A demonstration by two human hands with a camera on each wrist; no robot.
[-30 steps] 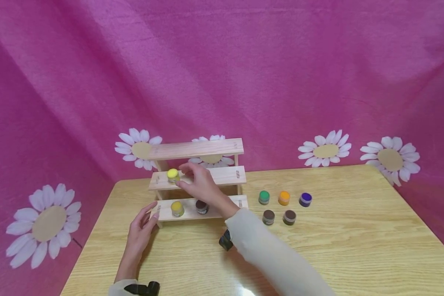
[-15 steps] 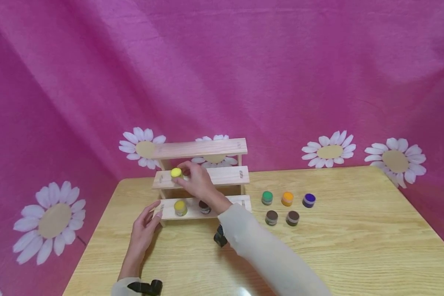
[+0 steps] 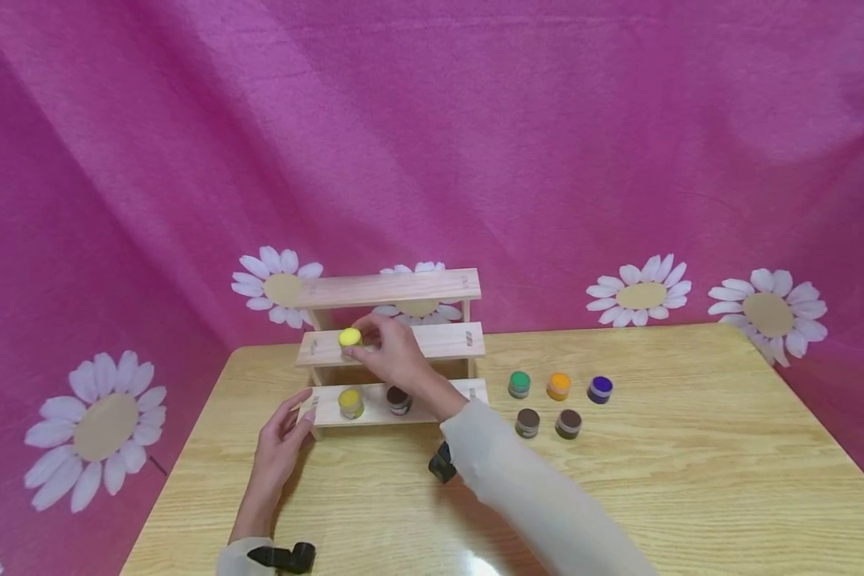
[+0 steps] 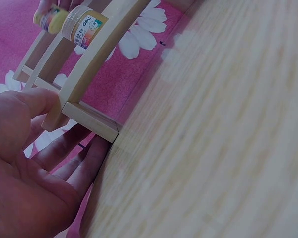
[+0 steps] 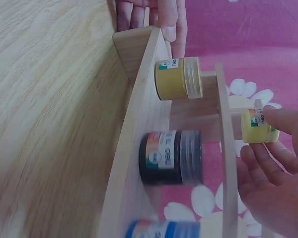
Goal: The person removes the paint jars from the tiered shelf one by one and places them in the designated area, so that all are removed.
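Note:
My right hand (image 3: 394, 352) pinches a bright yellow paint jar (image 3: 350, 338) between thumb and fingers, over the left part of the middle shelf (image 3: 442, 342). In the right wrist view that yellow jar (image 5: 258, 125) stands upright relative to the rack, its label partly covered by the thumb. My left hand (image 3: 279, 448) grips the left end of the three-tier wooden rack (image 4: 92, 121), thumb on the bottom board and fingers around the outer side. On the bottom shelf stand a darker yellow jar (image 3: 350, 404) and a dark brown jar (image 3: 398, 401).
A blue jar (image 5: 164, 230) shows at the lower edge of the right wrist view. Right of the rack, on the wooden table (image 3: 691, 448), stand green (image 3: 519, 385), orange (image 3: 558, 386), dark blue (image 3: 600, 390) and two brown jars (image 3: 527, 423). A pink flowered cloth (image 3: 533, 176) hangs behind.
My right hand has closed more firmly around the bright yellow jar and moved it slightly right along the middle shelf. The left hand keeps its place on the rack; the head view shifted a little.

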